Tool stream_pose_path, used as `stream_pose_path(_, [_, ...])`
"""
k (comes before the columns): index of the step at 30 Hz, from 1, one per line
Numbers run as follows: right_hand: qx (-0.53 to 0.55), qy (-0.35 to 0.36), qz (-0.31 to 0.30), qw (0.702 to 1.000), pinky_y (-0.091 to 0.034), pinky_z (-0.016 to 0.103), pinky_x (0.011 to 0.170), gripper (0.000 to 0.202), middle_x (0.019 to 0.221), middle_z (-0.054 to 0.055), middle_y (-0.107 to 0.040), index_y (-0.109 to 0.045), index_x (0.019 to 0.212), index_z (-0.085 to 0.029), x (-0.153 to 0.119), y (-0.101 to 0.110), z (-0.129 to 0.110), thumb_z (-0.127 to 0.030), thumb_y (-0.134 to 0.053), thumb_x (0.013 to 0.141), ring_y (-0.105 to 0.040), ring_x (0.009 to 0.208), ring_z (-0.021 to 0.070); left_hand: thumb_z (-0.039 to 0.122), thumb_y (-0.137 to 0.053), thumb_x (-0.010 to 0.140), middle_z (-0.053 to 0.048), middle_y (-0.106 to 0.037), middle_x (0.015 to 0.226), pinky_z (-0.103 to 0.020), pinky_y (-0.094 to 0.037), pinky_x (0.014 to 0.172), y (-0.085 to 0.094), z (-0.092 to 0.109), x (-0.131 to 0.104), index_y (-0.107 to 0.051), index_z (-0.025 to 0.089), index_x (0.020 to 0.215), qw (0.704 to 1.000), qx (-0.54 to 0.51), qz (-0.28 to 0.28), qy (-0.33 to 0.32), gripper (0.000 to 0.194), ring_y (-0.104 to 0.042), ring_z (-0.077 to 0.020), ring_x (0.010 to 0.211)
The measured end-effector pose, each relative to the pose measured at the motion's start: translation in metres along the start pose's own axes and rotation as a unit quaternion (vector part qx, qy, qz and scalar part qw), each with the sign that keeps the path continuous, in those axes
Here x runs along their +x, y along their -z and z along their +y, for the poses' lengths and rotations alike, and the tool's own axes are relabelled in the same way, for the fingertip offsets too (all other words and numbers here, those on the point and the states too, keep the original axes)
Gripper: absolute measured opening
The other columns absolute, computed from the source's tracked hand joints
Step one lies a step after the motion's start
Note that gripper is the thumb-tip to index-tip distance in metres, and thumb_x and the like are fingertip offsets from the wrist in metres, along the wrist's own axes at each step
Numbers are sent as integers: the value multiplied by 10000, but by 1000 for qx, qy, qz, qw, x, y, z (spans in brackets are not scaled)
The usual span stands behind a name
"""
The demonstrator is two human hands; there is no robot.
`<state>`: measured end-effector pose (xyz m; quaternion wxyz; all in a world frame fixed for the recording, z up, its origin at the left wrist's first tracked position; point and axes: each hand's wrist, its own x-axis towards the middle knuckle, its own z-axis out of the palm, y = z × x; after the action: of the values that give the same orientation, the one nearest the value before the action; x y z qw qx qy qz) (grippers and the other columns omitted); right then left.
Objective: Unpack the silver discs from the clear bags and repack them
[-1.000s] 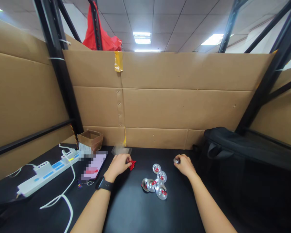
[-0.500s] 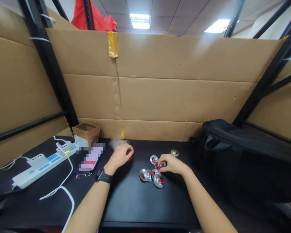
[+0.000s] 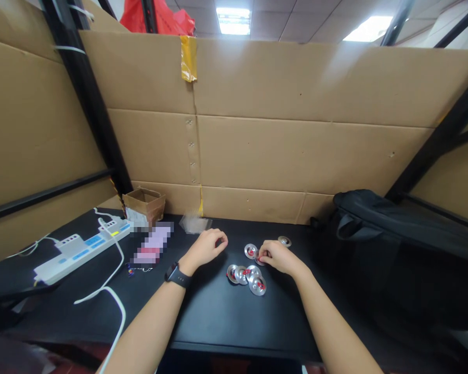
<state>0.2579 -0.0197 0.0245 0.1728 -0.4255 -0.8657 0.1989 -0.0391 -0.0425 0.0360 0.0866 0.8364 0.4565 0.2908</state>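
Note:
My right hand (image 3: 277,255) pinches the red piece of a shiny metal disc (image 3: 259,259), which looks like a small finger cymbal; the fingers cover part of it. Another metal disc (image 3: 250,251) lies just to its left. Nearer to me, several discs with red pieces overlap in a loose group, a front disc (image 3: 258,285) among them. Behind my right hand rests a separate disc (image 3: 284,241). My left hand (image 3: 205,248), wearing a dark watch (image 3: 178,274), hovers left of the discs with its fingers curled together. Whatever it may hold is hidden.
A clear plastic bag (image 3: 195,224) lies behind my left hand. Farther left are a phone (image 3: 153,246), a small cardboard box (image 3: 145,203) and a white power strip (image 3: 81,253) with a cable. On the right sits a black bag (image 3: 393,259). A cardboard wall (image 3: 257,156) closes the back.
My left hand has moved right, toward the discs, and the red thing seen at its fingertips is out of sight. My right hand stays at the same disc. The camera view has shifted slightly.

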Motion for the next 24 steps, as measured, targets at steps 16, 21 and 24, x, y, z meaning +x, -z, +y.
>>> stream_pose_path(16, [458,6,154,876,-456,265,650,313,828,27,-644,-616,942,-194,12,-15,-38,-496,-663,873,-587,720,154,345,-569,941,-44,-734,1015,-260,-481,757,-39,51,3,-671,205,1110,949,-314,-17,15,242,-666,-179,911])
stream_pose_path(21, [470,-2,163,868,-455,264,679,322,845,25,-660,-657,944,-189,10,-18,-45,-481,-727,825,-594,752,158,391,-628,910,-79,-716,997,-273,-498,766,-55,48,5,-648,166,1060,909,-413,20,61,271,-675,-183,882])
stream_pose_path(24, [498,-23,151,853,-437,259,641,344,835,21,-650,-669,933,-193,10,-19,-52,-503,-741,802,-563,706,147,393,-701,857,-82,-706,988,-293,-520,803,-59,45,7,-629,160,1025,871,-484,41,75,296,-681,-185,874])
